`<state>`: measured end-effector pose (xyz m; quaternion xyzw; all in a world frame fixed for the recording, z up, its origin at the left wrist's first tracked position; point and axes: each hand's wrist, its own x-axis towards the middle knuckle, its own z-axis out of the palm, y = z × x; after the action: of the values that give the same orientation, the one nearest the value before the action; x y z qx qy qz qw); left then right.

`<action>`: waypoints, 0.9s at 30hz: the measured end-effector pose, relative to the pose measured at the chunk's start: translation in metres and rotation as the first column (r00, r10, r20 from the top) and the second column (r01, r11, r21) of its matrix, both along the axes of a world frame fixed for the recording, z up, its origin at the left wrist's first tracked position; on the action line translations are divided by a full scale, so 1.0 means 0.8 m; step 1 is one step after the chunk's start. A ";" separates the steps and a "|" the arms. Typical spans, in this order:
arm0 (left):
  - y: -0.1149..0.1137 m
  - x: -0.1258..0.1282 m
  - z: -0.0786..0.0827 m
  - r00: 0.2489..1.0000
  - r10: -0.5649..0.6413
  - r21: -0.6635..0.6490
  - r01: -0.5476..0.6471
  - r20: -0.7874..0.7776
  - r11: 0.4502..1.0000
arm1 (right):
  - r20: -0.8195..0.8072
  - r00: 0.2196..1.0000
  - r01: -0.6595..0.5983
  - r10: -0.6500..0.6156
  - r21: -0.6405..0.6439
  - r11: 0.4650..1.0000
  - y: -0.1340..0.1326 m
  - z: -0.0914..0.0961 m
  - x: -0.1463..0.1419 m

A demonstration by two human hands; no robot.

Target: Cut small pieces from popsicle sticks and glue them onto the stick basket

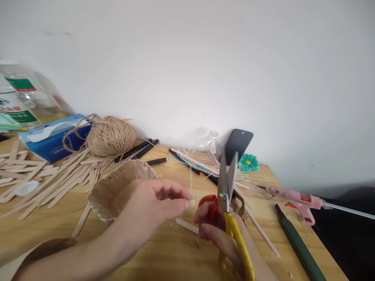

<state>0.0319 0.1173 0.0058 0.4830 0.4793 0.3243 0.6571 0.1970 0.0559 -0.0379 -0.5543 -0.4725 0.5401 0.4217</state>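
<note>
My right hand (pixel 219 234) grips a pair of scissors (pixel 231 226) with red and yellow handles. Their blades point up and stand a little apart, with nothing visible between them. To the left, my left hand (pixel 158 203) has thumb and fingertips pinched together; whatever is in the pinch is too small to make out. Behind that hand and partly covered by it sits a brownish see-through bowl (pixel 114 187) with a scalloped, glittery rim. A wooden craft stick (pixel 186 225) lies on the table between my hands.
Craft sticks (pixel 67 175) pile up at left beside a twine ball (pixel 111 136) and a blue tissue pack (pixel 55 136). Behind are black pens (pixel 146 148), a clear bottle (pixel 212 144), a phone (pixel 237 142) and a teal flower (pixel 248 162). A pink glue gun (pixel 301 199) lies right.
</note>
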 end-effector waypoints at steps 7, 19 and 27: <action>-0.004 0.011 -0.011 0.989 -0.137 -0.042 0.134 -0.062 0.990 | -0.075 0.996 0.065 -0.052 0.186 0.980 -0.001 -0.012 0.000; -0.006 0.014 -0.022 0.983 -0.185 -0.119 0.183 -0.009 0.976 | 0.029 0.996 0.084 -0.087 0.084 0.993 0.003 0.009 -0.003; -0.009 0.014 -0.031 0.972 -0.236 -0.139 0.231 -0.018 0.963 | -0.004 0.994 0.109 -0.109 0.082 0.991 0.002 0.006 -0.005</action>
<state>0.0429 0.1100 -0.0189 0.4959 0.4512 0.2027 0.7137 0.1931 0.0573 -0.0327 -0.5615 -0.4633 0.4964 0.4729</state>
